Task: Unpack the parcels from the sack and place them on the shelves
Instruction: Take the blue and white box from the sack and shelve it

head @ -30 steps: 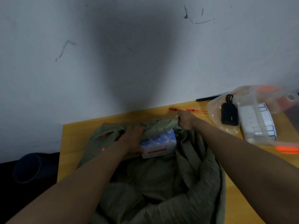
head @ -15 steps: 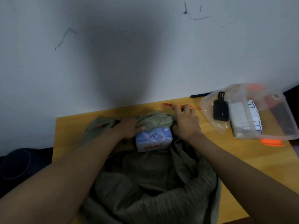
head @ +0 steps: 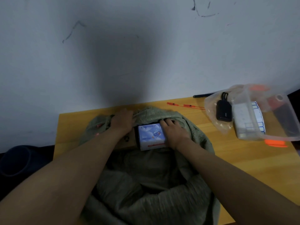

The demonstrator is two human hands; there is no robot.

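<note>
Head view, left to right. At 9 o'clock of the sack (head: 162, 184), left hand (head: 122, 121) grips the far rim of the cloth, fingers (head: 128, 112) curled over the fold, pulling the mouth back. Just right of it, toward 12 o'clock in the opening, a brown carton (head: 129, 138) lies partly hidden, touching a blue-and-white box (head: 151, 135) beside it. Right hand (head: 174, 132) rests on that box's right edge, fingers (head: 165, 123) loosely bent over the far corner, touching and not yet plainly clamped round it; thumb hidden, so cannot tell whether a true pinch is made. Parcels sit inside the sack mouth, on the tabletop (head: 243, 159), none on any shelf; no shelf in sight. Farther right, at 2 o'clock, a clear bin (head: 276, 127) and a plastic bag (head: 214, 117) with a black device (head: 224, 111), well apart from the sack.

Likely step: freeing the box. Best done by keeping the rim peeled back, sliding fingers under the box's far edge, then lifting straight up to avoid snagging cloth or dragging the carton.
</note>
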